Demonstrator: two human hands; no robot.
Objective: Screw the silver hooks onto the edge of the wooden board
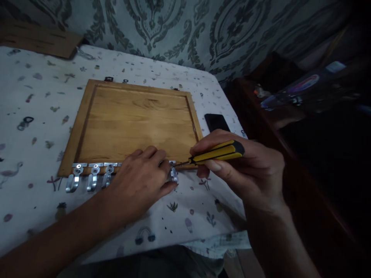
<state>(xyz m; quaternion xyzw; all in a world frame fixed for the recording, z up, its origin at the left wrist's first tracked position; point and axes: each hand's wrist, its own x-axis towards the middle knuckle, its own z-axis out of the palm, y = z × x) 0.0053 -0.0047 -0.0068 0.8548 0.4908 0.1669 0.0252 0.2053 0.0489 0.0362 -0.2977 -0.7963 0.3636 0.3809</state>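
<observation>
Head view: right hand (256, 173) is gripping a yellow screwdriver (217, 153), fingers wrapped closed, tip meeting the rightmost hook (174, 177) at the near edge of the wooden panel (136, 127); left hand (142, 173) is curling beside it, pinch unclear. Seating squarely likely prevents slipping.

The one view comes from a camera on the person's head, above the near edge of the table (37, 154), facing forward and down. The forearms (78, 220) enter from lower left and lower right, so the left hand (146, 172) and right hand (255, 166) sit near the lens, around mid-frame. Just beyond lies the board (139, 123), seen from above at a slant, its near edge partly behind the hands. A patterned backdrop (174, 31) spans the top, farther off; the table's far edge slopes down rightward.
</observation>
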